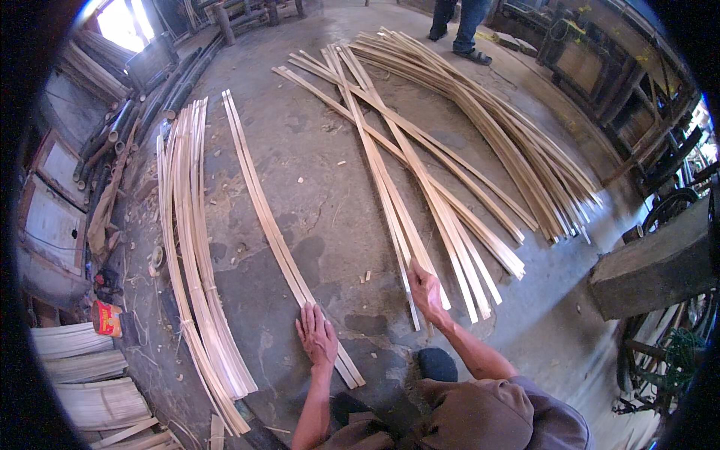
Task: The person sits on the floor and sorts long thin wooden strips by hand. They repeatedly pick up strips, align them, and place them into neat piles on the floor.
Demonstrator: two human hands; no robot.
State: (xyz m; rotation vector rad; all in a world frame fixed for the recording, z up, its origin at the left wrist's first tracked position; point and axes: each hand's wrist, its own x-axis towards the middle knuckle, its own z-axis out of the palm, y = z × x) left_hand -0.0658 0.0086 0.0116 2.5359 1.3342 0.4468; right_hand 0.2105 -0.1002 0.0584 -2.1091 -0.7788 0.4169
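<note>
My left hand [319,336] lies palm down, fingers stretched out, on a narrow set of long pale bamboo strips [274,240] that runs side by side along the floor. To its right my right hand [426,291] is closed at the near end of another strip, which belongs to a loose crossing group of bamboo strips [390,191]. Its fingertips are partly hidden, so the exact grip is hard to see. Further left, a thick bundle of strips [196,247] lies lengthwise, with ties around it near its lower half.
A large fanned pile of strips [487,112] lies at the far right, near a standing person's legs [469,30]. Dark bamboo poles [180,82] line the left wall. A red tin [107,319] stands by stacked short strips [101,405]. A concrete block [652,262] juts in at right.
</note>
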